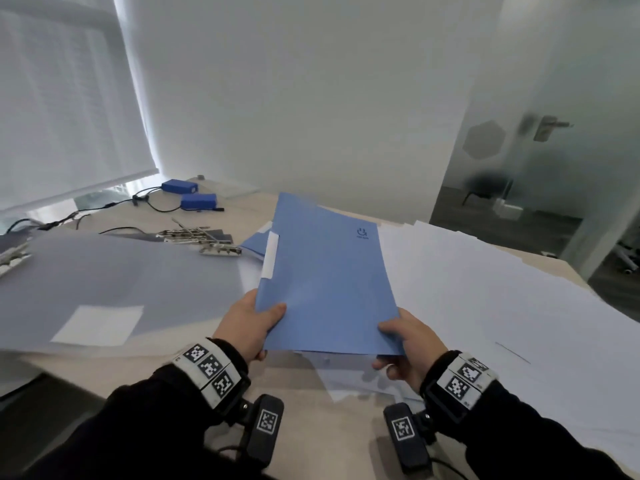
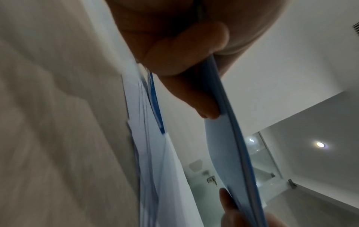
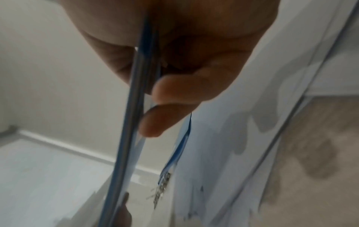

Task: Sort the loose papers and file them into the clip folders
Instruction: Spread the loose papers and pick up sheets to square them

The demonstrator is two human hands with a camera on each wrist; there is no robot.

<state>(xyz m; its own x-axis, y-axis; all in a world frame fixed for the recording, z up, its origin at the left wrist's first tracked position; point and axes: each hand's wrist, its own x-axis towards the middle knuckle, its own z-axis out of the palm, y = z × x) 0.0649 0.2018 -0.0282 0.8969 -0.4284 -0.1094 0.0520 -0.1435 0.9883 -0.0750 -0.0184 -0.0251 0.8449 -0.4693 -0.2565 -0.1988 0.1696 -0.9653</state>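
Here, a blue clip folder [image 1: 325, 271] is held above the counter [image 1: 329, 441], the left hand [image 1: 247, 327] and right hand [image 1: 405, 344] each with a grip clamped on a near corner, thumbs on top. Loose papers [image 1: 485, 299] spread at right; 2 blue boxes [image 1: 188, 194] sit far left.

Folder [image 1: 329, 271] held above tabletop [image 1: 311, 445], centre, tilted up toward far side; left hand [image 1: 247, 323] on its near-left corner, right hand [image 1: 405, 344] on near-right corner. Loose papers [image 1: 485, 306] spread on tabletop to R of folder and under its near edge. Large plastic sheet [image 1: 121, 271] lies L of folder. Clip mechanisms [image 1: 201, 237] behind sheet, L of folder's far end. Second folder [image 1: 254, 244] peeks out just behind-left of held one. Two battery packs [image 1: 188, 194] w/ cables at far-left of tabletop. Door [image 1: 540, 150] far R, beyond tabletop.
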